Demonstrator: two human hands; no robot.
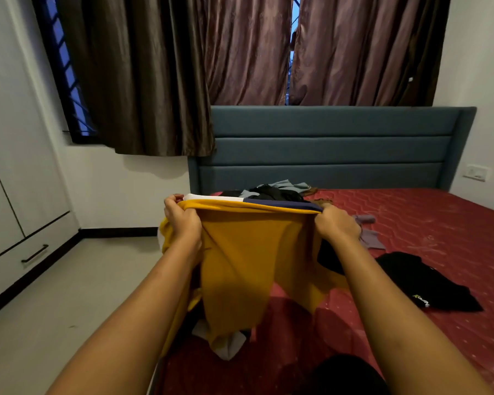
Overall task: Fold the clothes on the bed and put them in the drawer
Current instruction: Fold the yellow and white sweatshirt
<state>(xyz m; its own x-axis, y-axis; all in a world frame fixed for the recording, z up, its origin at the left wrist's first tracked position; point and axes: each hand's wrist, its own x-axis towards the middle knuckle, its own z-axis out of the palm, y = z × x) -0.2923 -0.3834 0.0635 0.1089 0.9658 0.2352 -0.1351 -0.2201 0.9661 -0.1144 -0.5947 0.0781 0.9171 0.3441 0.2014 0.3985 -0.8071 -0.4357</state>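
Each grip is closed on the shirt (254, 252): left hand (183, 220) and right hand (337, 226) pinch its top edge, stretched level between them. It hangs straight down over the bed (439, 223), hem apparently touching; neither hand is nearer.

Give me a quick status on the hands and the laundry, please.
Left hand and right hand both grip the yellow garment by its top edge. Held up over the bed, not yet folded. Black shirt and clothes pile lie on it, untouched.
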